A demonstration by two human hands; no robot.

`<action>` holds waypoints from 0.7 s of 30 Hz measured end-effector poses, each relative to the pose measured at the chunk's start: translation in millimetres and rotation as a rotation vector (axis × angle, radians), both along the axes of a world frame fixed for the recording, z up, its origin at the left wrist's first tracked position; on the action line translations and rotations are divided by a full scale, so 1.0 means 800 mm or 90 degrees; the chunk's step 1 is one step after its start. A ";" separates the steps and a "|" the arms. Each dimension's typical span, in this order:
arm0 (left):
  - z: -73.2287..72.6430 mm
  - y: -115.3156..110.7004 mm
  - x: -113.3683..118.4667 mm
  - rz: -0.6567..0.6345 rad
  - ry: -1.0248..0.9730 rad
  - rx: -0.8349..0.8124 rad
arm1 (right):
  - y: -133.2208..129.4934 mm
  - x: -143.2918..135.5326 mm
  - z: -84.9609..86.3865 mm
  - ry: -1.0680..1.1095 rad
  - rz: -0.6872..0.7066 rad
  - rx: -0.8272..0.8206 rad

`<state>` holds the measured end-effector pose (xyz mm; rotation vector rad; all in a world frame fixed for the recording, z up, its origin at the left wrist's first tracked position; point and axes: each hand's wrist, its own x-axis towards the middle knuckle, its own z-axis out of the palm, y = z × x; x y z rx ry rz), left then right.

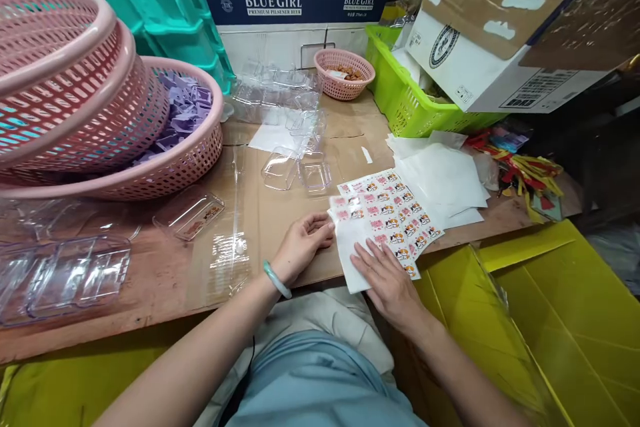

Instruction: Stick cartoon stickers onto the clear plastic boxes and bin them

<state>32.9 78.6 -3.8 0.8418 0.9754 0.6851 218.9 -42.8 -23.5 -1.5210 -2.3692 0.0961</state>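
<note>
A sheet of stickers with orange-and-white cats and pink lettering lies near the table's front edge, overlapping another such sheet. Its left strip is bare white. My right hand rests flat on the lower part, fingers stretched out. My left hand, a pale green bangle on its wrist, is at the left edge of the sheet. Its fingers are curled in towards the thumb; whether they pinch anything is hidden. Beyond it stand small clear plastic boxes. Another clear box at the left bears a cat sticker.
Pink baskets, one with purple plastic pieces, stand at the left near clear trays. White backing sheets lie at the right. Behind are a small pink basket, a green crate and cartons.
</note>
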 end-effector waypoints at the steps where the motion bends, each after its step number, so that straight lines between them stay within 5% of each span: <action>1: 0.000 -0.001 -0.001 -0.007 -0.005 -0.011 | -0.004 0.003 -0.002 0.023 0.014 0.013; 4: -0.002 -0.006 -0.002 0.015 -0.018 -0.043 | -0.011 -0.005 -0.002 0.087 0.015 0.046; 10: -0.008 -0.012 -0.011 0.166 0.009 0.060 | 0.001 -0.042 0.010 0.160 0.046 -0.027; 14: -0.008 -0.016 -0.018 0.217 0.017 0.111 | 0.025 -0.056 0.023 0.282 -0.040 -0.051; 21: -0.011 -0.016 -0.032 0.163 -0.046 -0.010 | 0.068 -0.068 0.019 0.305 -0.044 -0.010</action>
